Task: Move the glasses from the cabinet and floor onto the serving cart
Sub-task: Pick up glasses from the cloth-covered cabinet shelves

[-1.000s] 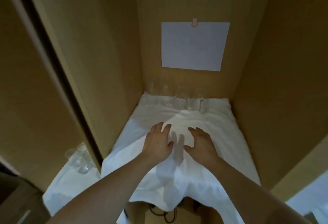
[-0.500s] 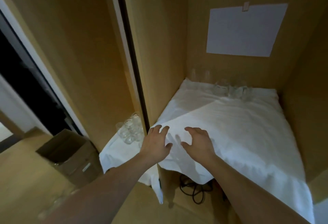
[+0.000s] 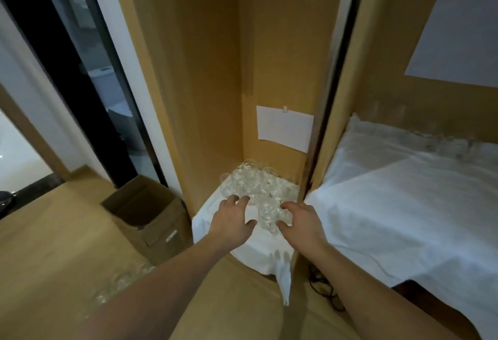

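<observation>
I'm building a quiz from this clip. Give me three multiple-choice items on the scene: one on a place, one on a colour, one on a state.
1. Where does the cluster of glasses nearest the hands stand?
A. inside the cardboard box
B. on a white cloth in the narrow cabinet bay
C. on a serving cart

2. What colour is the paper sheet behind that cluster?
A. white
B. red
C. black

3. How are the left hand and right hand?
A. each carries a glass
B. both clenched into fists
C. both spread open, either side of the front glasses

Key: 1 B, the white cloth lies under them; 2 A, it is plain white; 3 C, the fingers are spread and hold nothing.
</observation>
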Available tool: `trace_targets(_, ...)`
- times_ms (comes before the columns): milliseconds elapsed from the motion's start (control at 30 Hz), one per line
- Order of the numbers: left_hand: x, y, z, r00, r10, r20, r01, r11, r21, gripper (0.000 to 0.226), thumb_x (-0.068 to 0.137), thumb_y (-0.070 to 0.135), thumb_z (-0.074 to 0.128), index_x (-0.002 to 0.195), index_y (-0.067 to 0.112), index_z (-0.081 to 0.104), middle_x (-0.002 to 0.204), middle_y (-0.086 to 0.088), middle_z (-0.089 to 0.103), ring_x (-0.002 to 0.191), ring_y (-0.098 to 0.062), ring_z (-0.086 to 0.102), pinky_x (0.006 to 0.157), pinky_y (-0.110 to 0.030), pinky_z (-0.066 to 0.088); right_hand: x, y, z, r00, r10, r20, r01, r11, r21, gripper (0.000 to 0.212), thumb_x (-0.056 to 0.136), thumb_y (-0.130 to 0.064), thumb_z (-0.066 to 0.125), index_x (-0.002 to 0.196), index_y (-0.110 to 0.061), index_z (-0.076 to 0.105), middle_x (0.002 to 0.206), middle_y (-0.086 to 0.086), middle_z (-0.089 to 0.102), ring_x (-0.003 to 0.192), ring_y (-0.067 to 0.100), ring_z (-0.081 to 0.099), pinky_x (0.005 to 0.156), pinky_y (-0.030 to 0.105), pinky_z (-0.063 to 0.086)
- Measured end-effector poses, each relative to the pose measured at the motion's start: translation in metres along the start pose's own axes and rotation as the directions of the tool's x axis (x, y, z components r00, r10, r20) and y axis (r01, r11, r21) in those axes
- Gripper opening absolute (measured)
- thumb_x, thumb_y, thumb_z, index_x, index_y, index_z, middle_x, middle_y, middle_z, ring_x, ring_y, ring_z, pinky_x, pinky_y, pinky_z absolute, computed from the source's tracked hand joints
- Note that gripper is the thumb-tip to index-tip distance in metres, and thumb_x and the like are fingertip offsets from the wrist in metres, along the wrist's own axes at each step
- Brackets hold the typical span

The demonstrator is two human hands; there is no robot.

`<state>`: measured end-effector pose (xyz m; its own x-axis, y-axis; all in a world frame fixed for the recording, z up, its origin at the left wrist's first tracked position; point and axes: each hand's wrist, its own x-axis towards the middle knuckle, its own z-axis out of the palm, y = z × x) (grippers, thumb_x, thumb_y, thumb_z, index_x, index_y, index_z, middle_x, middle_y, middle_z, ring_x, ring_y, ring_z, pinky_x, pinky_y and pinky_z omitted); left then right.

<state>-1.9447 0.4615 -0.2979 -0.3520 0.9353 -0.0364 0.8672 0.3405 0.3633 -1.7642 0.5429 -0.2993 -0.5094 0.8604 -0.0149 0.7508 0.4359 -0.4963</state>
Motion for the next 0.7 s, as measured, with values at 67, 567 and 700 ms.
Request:
trace_targets(67, 0.002, -0.030, -0.006, 1.000, -0.011, 0.023, 0.012, 1.000, -0.026, 0.067, 0.095, 0.047, 0.060, 0.151, 0.023, 0.035, 0.150, -0.007, 0.040, 0.137, -0.029, 0.038, 0.106, -0.043, 0.044, 0.004, -0.019, 0.020, 0.999, 0.034, 0.029, -0.035, 0.999, 0.016, 0.048, 0.091, -0.038, 0.064, 0.136, -0.024, 0.057, 0.133, 0.002, 0.060, 0.125, 0.022, 0.051, 0.102, 0.032, 0.045)
trace_targets(567, 0.069, -0.145, 0.013, 0.976, -0.112, 0.188, 0.149, 0.970, -0.192, 0.069, 0.091, 0.050, 0.063, 0.150, 0.025, 0.038, 0.151, -0.005, 0.042, 0.136, -0.028, 0.042, 0.108, -0.049, 0.044, 0.058, -0.050, 0.114, 0.945, 0.259, 0.200, -0.252, 0.966, -0.063, 0.048, 0.093, -0.039, 0.064, 0.137, -0.025, 0.055, 0.130, 0.003, 0.060, 0.123, 0.024, 0.053, 0.100, 0.032, 0.046)
trace_targets(700, 0.108, -0.163, 0.019, 0.968, -0.138, 0.209, 0.181, 0.962, -0.203, 0.068, 0.092, 0.046, 0.065, 0.150, 0.022, 0.040, 0.150, -0.008, 0.044, 0.134, -0.028, 0.047, 0.109, -0.039, 0.042, 0.103, -0.039, 0.140, 0.931, 0.301, 0.207, -0.306, 0.952, -0.008, 0.047, 0.087, -0.039, 0.070, 0.130, -0.023, 0.062, 0.122, 0.005, 0.065, 0.116, 0.026, 0.059, 0.095, 0.034, 0.049)
